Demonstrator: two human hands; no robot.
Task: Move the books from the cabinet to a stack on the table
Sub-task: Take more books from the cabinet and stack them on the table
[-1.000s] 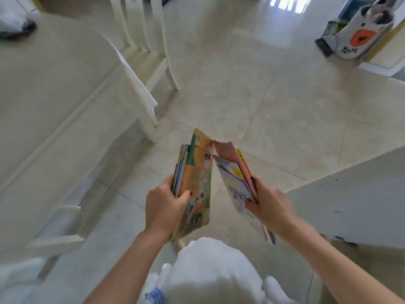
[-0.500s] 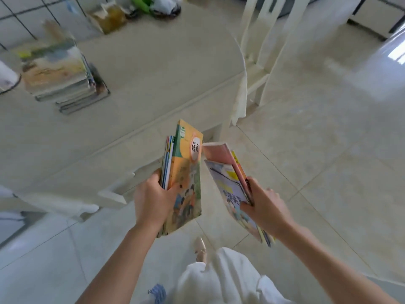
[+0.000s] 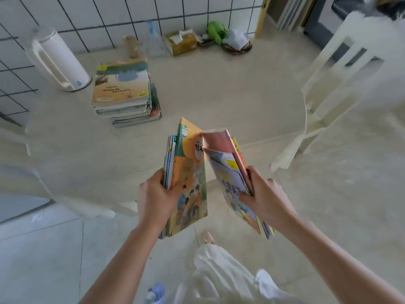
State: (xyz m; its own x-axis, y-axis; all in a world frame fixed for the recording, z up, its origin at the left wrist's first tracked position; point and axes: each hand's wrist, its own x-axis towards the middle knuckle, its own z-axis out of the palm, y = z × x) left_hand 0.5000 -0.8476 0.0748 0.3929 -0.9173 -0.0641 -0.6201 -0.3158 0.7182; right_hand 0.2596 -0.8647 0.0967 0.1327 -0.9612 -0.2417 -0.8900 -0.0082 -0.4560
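Note:
My left hand (image 3: 156, 199) grips a bundle of thin books (image 3: 187, 172) with an orange and green cover facing me, held upright over the table's near edge. Another bundle (image 3: 230, 176), pink and blue covered, is held by my right hand (image 3: 265, 200) just to the right, tilted outward. The two bundles touch near their tops. On the cream table (image 3: 219, 95) a stack of books (image 3: 122, 91) lies flat at the back left, well beyond both hands.
A white jug (image 3: 57, 60) stands left of the stack by the tiled wall. A tissue box (image 3: 182, 41), a green toy (image 3: 217, 31) and a basket (image 3: 236, 46) sit at the table's back. A white chair (image 3: 337, 69) stands at the right, with tiled floor below.
My view has swung from the floor up to the table. The stack and the tiled wall came into sight, and both bundles now hang over the table's edge, closer to the stack.

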